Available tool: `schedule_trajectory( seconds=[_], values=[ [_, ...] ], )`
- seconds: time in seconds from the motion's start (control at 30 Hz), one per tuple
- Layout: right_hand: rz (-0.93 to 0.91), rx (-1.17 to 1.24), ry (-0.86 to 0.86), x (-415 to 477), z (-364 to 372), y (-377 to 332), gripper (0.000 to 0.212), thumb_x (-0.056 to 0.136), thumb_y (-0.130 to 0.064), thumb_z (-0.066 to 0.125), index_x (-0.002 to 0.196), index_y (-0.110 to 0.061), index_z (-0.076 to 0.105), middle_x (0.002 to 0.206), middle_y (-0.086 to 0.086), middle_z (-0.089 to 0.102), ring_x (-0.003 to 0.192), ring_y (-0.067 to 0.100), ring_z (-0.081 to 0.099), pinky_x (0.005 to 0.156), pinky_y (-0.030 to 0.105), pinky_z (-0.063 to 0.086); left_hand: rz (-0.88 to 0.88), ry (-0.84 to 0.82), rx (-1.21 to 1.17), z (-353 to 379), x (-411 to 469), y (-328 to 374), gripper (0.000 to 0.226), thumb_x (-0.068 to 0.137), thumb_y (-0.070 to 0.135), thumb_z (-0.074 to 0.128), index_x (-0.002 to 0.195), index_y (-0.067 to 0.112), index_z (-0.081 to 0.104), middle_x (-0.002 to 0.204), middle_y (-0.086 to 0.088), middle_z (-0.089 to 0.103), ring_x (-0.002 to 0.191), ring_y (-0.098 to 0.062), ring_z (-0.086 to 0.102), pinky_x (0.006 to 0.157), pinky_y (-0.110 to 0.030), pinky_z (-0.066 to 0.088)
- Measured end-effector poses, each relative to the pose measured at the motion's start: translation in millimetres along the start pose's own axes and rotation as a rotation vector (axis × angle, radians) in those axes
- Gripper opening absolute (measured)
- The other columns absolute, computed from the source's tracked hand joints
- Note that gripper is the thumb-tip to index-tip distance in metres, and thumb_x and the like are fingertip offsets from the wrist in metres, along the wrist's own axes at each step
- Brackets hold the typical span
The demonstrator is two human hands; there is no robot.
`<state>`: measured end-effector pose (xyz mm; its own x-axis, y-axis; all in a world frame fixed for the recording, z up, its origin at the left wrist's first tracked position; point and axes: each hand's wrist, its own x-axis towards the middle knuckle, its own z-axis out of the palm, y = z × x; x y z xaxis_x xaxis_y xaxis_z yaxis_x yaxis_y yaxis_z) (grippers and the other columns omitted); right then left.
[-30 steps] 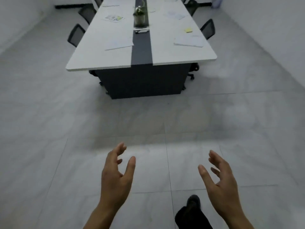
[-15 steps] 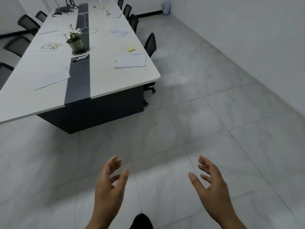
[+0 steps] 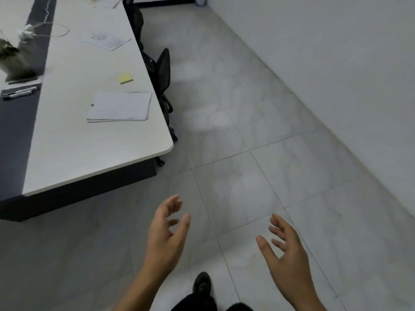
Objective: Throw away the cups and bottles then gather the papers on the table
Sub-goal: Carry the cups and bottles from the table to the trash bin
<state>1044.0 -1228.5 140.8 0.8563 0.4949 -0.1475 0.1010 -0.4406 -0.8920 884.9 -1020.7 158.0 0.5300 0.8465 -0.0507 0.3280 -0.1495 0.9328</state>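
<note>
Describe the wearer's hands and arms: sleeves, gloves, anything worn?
Both the left hand and right hand are bare: no gloves, rings, watch or bands visible. Forearms are bare to the frame edge, no sleeves showing. Below, a dark shoe and dark trousers.

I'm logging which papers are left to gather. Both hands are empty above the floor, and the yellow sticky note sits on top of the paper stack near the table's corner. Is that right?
Not quite. In the head view the yellow sticky note lies on the bare table, apart from the paper stack and farther from the corner. The left hand and right hand are indeed empty above the floor.
</note>
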Motion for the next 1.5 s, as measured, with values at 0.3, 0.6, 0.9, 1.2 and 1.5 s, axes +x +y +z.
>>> schedule_trajectory(
  seconds=[0.3,0.6,0.9,1.2,1.5],
  values=[
    [-0.004,0.108,0.210,253,-41,-14,0.064,0.078,-0.042,0.072,0.137,-0.037,0.049,0.133,-0.023,0.057,0.120,-0.007,0.056,0.092,0.018,0.050,0.131,-0.162,0.044,138,256,77,0.049,0.090,0.035,0.063,0.136,0.025,0.051,0.126,0.015,0.061,0.120,0.001,0.056,0.088,-0.012,0.049],
    [-0.082,0.108,-0.008,573,-54,-76,0.059,0.087,-0.025,0.075,0.139,-0.033,0.048,0.134,-0.019,0.057,0.120,-0.006,0.054,0.099,0.027,0.049,0.018,-0.030,0.083,236,473,136,0.048,0.092,0.022,0.068,0.136,0.031,0.050,0.125,0.017,0.061,0.120,0.004,0.055,0.089,-0.021,0.049],
    [-0.243,0.040,-0.272,854,12,-163,0.063,0.083,-0.038,0.073,0.141,-0.034,0.047,0.134,-0.025,0.055,0.122,-0.006,0.054,0.095,0.019,0.047,-0.088,0.278,-0.059,267,690,148,0.051,0.084,0.039,0.065,0.133,0.035,0.053,0.120,0.025,0.063,0.116,0.003,0.059,0.082,-0.012,0.050],
    [-0.265,0.031,-0.220,1120,76,-261,0.062,0.079,-0.050,0.069,0.137,-0.044,0.047,0.134,-0.028,0.054,0.123,-0.006,0.054,0.095,0.019,0.046,-0.055,0.332,-0.096,280,991,180,0.044,0.089,0.028,0.066,0.132,0.026,0.056,0.122,0.011,0.065,0.116,-0.002,0.060,0.089,-0.022,0.049],
    [-0.207,0.076,-0.172,1351,155,-306,0.062,0.077,-0.048,0.071,0.134,-0.045,0.049,0.134,-0.021,0.058,0.122,-0.005,0.056,0.091,0.020,0.049,-0.010,0.257,-0.046,298,1269,203,0.047,0.088,0.027,0.067,0.133,0.023,0.055,0.117,0.025,0.064,0.116,-0.001,0.060,0.086,-0.019,0.051]
  ],
)
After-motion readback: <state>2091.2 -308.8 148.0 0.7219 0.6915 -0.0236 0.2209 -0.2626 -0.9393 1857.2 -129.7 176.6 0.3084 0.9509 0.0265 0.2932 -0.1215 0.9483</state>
